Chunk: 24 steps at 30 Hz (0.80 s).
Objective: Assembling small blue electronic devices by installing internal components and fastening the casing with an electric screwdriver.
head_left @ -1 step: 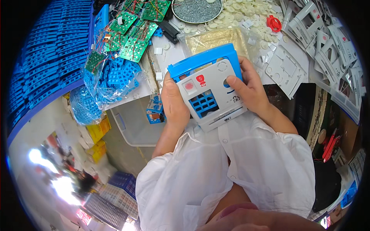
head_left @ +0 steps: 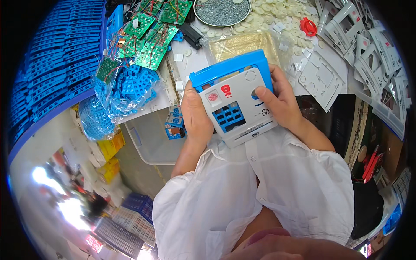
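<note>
A white plastic panel (head_left: 240, 89) and a blue plastic frame (head_left: 225, 66) are held together above my lap, tilted. The panel bears a red money-bag print, a fingerprint print and a square opening. Behind that opening sits a blue keypad grid (head_left: 228, 118). My left hand (head_left: 196, 110) grips the left edge, thumb on top. My right hand (head_left: 281, 97) grips the right edge, its thumb pressed near a round hole. Fingers under the parts are mostly hidden. Just beyond, a gold-coloured block in clear wrap (head_left: 242, 45) lies on the white table (head_left: 171, 97).
Stacked blue plastic parts (head_left: 65, 56) fill the left. Green circuit boards (head_left: 151, 54) with wires and bagged blue keypads (head_left: 134, 84) lie nearer. A bowl of screws (head_left: 222, 12) stands at the back beside white discs (head_left: 264, 11). White panels (head_left: 377, 56) pile at right; a clear bin (head_left: 151, 154) sits below.
</note>
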{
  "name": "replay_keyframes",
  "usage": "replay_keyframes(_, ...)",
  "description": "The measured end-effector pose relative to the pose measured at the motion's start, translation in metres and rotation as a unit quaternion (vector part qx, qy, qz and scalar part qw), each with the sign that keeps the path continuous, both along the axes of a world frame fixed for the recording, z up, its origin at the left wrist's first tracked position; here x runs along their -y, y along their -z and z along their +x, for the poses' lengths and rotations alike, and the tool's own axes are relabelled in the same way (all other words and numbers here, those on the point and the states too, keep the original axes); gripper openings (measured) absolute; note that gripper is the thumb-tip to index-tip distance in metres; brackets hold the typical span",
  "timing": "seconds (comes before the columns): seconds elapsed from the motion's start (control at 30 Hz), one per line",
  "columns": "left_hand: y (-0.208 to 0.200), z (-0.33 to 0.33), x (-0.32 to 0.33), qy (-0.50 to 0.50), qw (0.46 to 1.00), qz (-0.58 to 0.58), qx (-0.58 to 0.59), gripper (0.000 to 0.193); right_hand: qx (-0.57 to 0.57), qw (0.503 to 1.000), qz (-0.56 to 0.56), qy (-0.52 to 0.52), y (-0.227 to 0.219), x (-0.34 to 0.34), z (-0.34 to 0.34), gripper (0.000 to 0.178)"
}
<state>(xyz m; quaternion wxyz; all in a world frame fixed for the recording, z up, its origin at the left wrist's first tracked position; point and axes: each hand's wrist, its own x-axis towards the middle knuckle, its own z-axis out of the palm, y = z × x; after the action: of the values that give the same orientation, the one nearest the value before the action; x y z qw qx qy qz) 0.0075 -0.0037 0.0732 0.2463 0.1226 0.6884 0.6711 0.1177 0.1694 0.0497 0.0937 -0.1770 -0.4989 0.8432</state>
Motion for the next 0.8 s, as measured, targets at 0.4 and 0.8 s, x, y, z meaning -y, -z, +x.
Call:
replay_keyframes(0.4,0.0,0.005,0.021,0.076,0.997,0.01,-0.012,0.043,-0.018,1.0,0.004,0.018,0.006,0.01,0.004,0.042)
replay_keyframes(0.8,-0.011,-0.027,0.027,0.159,0.98,-0.05,0.111,0.022,-0.034,0.999,-0.016,0.017,0.001,-0.034,-0.018,0.05)
